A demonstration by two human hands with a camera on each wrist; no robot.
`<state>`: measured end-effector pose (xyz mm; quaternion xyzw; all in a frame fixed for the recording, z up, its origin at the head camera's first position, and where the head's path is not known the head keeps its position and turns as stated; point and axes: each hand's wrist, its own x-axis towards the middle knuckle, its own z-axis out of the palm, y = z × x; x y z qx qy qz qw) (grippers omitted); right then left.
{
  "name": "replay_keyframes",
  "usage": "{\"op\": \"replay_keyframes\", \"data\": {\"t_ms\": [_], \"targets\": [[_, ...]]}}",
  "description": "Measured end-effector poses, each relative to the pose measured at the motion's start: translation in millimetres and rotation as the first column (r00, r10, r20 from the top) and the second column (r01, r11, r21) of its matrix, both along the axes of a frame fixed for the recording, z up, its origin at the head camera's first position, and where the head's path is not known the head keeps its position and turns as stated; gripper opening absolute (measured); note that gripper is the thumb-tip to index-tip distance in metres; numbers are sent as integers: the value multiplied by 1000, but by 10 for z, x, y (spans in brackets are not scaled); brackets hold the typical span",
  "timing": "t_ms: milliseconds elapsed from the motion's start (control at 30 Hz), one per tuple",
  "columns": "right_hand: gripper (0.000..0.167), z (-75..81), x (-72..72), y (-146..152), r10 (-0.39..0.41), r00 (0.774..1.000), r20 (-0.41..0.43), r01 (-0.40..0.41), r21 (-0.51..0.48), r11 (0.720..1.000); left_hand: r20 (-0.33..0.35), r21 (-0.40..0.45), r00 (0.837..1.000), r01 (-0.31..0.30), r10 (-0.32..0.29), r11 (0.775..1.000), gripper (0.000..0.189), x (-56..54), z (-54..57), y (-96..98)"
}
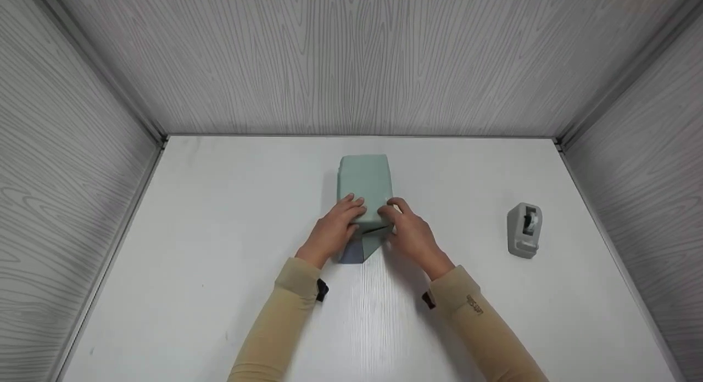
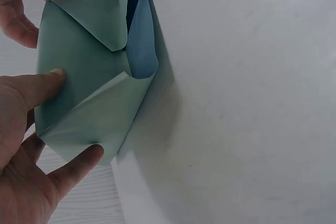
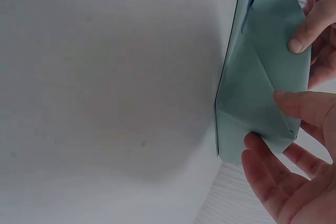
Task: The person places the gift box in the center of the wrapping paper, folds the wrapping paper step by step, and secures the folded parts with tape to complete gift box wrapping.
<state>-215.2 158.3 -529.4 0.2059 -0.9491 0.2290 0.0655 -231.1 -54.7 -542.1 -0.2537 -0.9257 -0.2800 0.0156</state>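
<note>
A box wrapped in green paper (image 1: 363,179) lies on the white table, its end toward me partly folded. A loose paper flap (image 1: 352,251) with a blue-grey inner side sticks out at that end. From the left, my left hand (image 1: 332,231) grips the box, fingers on top and thumb (image 2: 51,81) against the folded end. My right hand (image 1: 413,236) holds the opposite side, its thumb (image 3: 296,103) pressing the end paper and a fingertip (image 3: 254,139) pushing in the side fold. Slanted creases run across the end in both wrist views.
A grey tape dispenser (image 1: 524,231) with a roll of tape stands on the right part of the table (image 1: 219,217). Wood-grain panels (image 1: 351,63) enclose the table at the back and both sides.
</note>
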Motion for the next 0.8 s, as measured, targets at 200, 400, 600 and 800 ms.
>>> {"op": "replay_keyframes", "data": {"t_ms": [200, 400, 600, 800], "targets": [[53, -8, -63, -64, -33, 998, -57, 36, 52, 998, 2, 1, 1000, -5, 5, 1000, 42, -15, 0, 5], [51, -26, -99, -95, -62, 995, -79, 68, 76, 995, 0, 9, 1000, 0, 0, 1000, 41, -23, -11, 3], [47, -40, -100, -103, -70, 994, -83, 77, 88, 993, 8, 2, 1000, -9, 9, 1000, 41, -7, -20, 6], [45, -32, -96, -106, -78, 993, -87, 87, 104, 991, -20, -62, 1000, 4, -5, 998, 41, 12, 17, 39]]}}
